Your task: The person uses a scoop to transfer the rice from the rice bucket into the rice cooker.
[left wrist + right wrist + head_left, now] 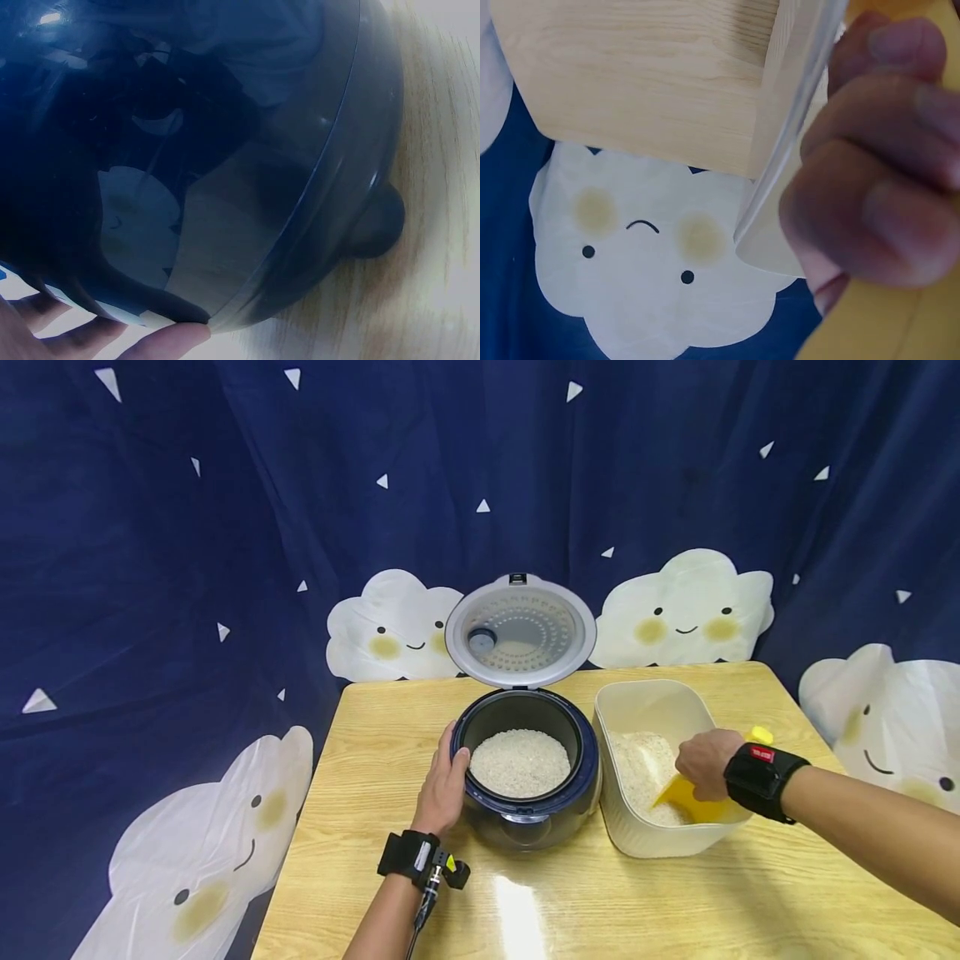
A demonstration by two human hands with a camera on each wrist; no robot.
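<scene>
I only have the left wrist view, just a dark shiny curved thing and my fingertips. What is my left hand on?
Observer: Your left hand rests against the side of a rice cooker, fingers over its rim.
Operator: Is the lid open?
Observer: Yes, the lid stands raised behind the pot, and there is white rice in the pot.
Operator: What is my other hand doing?
Observer: Your right hand holds a yellow scoop inside a cream tub of rice, right of the cooker.
</scene>
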